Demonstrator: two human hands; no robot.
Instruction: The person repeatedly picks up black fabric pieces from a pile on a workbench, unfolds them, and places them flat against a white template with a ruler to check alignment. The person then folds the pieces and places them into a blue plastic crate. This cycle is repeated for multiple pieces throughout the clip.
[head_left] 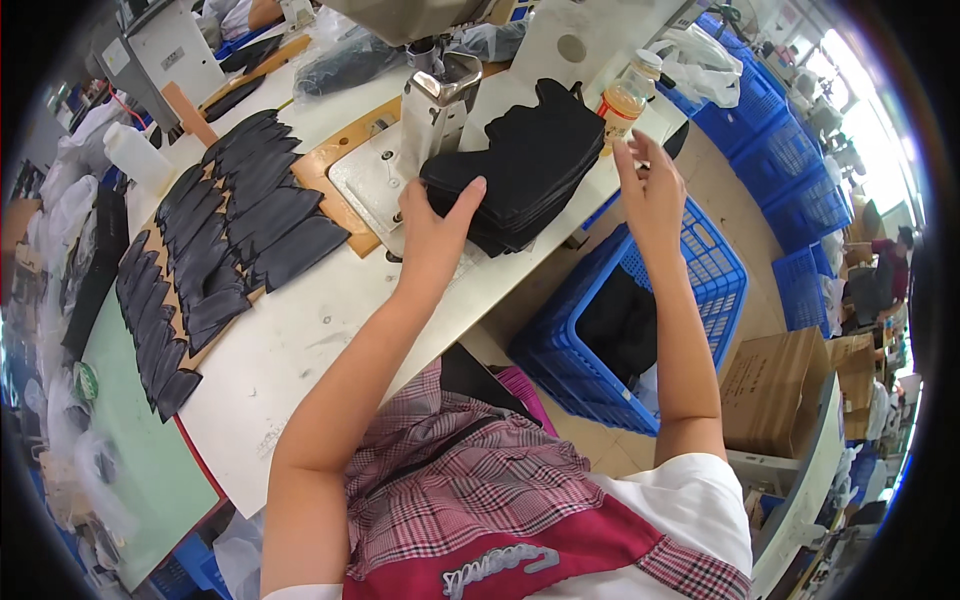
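Observation:
A thick stack of black cut pieces (535, 160) with wavy edges sits at the right end of the white table, beside the sewing machine's metal post (435, 110). My left hand (440, 220) grips the stack's near left corner, its thumb pressed on top and its other fingers partly hidden at the side. To the right of the stack, my right hand (652, 185) is raised with its fingers bent and apart, holding nothing. Just past its fingertips stands a clear bottle (628, 95) with yellowish liquid and a white cap.
Overlapping rows of dark pieces (205, 240) lie on a board at the left of the white table (290, 350). A blue crate (560, 350) with black material inside stands on the floor below my right arm. More blue crates (750, 130) and cardboard boxes (775, 390) are farther right.

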